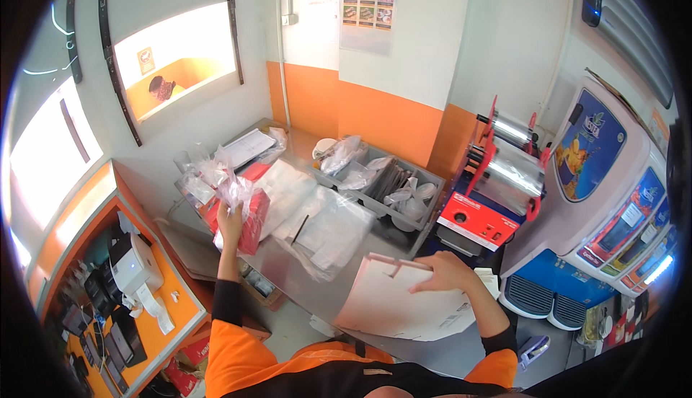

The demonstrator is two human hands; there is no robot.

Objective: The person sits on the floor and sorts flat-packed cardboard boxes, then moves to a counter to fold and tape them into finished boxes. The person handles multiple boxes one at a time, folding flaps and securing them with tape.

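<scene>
My left hand (230, 226) reaches to the left side of the steel table, its fingers closed on a crumpled clear plastic bag (232, 190). A red package (255, 219) lies right beside that hand, partly under the plastic. At the front right, my right hand (441, 272) grips the upper edge of a stack of flat white cardboard (404, 304), thumb on top and fingers partly hidden. The cardboard has cut slots and leans toward me over the table's near edge. Between the hands lie flat clear plastic bags (328, 232), with a thin black stick (300, 229) on them.
A grey divided bin (373, 207) with wrapped items and lids stands behind the bags. To the right are a red cup-sealing machine (481, 219), a drink dispenser (577, 203) and a purple stapler (533, 351). A white printer (137, 262) sits on the orange counter at left.
</scene>
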